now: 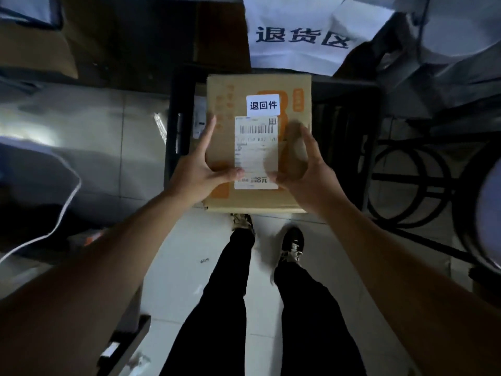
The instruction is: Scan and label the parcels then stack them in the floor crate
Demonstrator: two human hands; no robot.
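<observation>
**Inspector:** Report the container first.

**Assistant:** A dark floor crate (173, 126) stands on the pale tiled floor (206, 267), just beyond the person's shoes. Its left wall and a slot handle are visible; most of its opening is hidden by the cardboard parcel (225, 104) held over it. In the gap at the crate's left, part of a white printed label (200, 118) shows lower down inside. What it belongs to, I cannot tell.

**Inspector:** The parcel?

**Assistant:** Flat brown box with orange print, top face up. It carries a long shipping label (256, 150) with a barcode, and a small white sticker (263, 105) touching that label's far edge.

**Inspector:** Hands?

**Assistant:** The left hand (199, 169) grips the parcel's near left edge, fingers straight along the side, thumb across the top. The right hand (306, 164) grips the near right side likewise, thumb on the shipping label. The right fingers are blurred.

**Inspector:** Surroundings?

**Assistant:** A white sign (301, 39) with dark characters hangs far centre. A bench (127, 337) edge sits at near left.
</observation>
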